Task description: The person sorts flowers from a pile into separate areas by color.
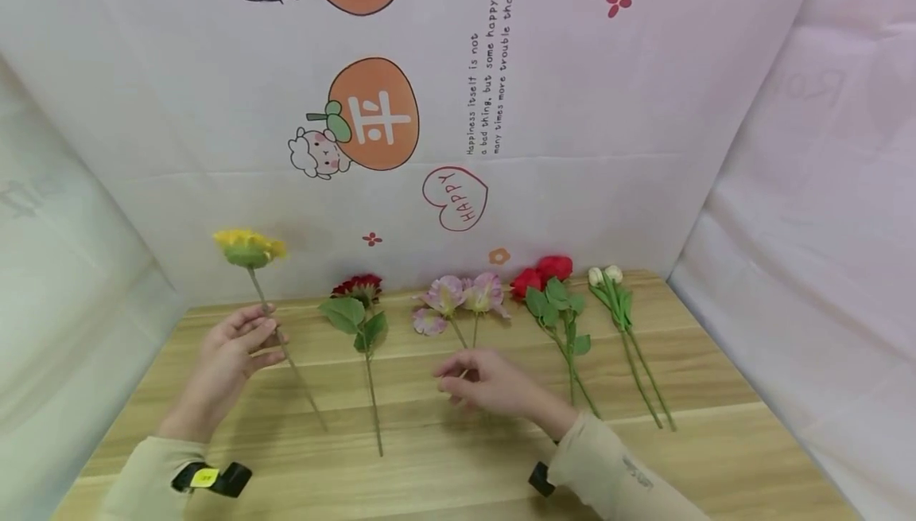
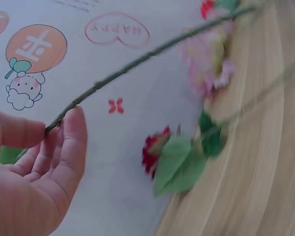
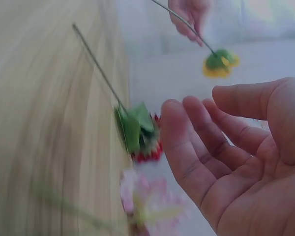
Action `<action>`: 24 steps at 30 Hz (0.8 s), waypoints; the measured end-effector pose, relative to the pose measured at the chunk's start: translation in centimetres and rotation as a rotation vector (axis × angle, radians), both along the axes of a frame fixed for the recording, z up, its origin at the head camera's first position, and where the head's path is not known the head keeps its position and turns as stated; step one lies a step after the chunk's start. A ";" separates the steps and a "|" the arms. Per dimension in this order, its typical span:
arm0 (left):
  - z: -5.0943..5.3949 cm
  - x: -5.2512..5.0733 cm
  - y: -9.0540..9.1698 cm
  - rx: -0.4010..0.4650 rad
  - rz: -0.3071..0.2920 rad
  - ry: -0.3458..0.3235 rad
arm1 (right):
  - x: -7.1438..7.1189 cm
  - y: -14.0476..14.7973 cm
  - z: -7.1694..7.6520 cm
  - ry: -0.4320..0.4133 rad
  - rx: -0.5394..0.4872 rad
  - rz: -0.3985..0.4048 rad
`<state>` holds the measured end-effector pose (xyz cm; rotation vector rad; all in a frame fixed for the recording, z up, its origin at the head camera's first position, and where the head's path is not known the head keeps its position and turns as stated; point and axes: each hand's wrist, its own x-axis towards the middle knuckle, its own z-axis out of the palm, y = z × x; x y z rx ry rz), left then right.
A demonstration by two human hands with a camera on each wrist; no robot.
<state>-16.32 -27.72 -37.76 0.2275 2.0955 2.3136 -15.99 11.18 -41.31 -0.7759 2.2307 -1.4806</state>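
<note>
My left hand [image 1: 232, 354] pinches the stem of a yellow artificial flower [image 1: 249, 249] between thumb and fingers. The flower is raised above the table at the left, bloom up and stem slanting down to the right. In the left wrist view its green stem [image 2: 128, 67] crosses the frame. My right hand [image 1: 490, 382] hovers by the lower stems of the pink-purple flowers [image 1: 447, 296]. From the right wrist view, its fingers [image 3: 179, 132] are loosely bent with nothing between them. A dark red flower [image 1: 361, 289] with green leaves lies between the two hands.
Red roses [image 1: 554, 269] with leafy stems lie right of the pink-purple flowers, and white tulips [image 1: 613, 274] lie farther right. The wooden table [image 1: 444, 465] ends at a printed white cloth [image 1: 572, 107] behind; white cloth [image 1: 809, 250] also hangs at both sides.
</note>
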 end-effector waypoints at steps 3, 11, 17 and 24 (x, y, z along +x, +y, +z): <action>-0.5 -0.2 1.0 0.109 -0.006 -0.034 | 0.2 -2.3 -0.1 -0.038 -0.011 0.043; -1.6 -0.7 2.6 0.150 0.005 -0.083 | 0.4 -7.9 -0.1 -0.093 -0.013 0.116; -2.7 -0.9 3.1 0.122 0.017 -0.096 | 0.3 -10.0 -1.0 -0.118 -0.016 0.117; -4.1 -1.1 3.7 0.093 0.041 -0.138 | 0.5 -10.4 -2.1 -0.210 -0.053 0.091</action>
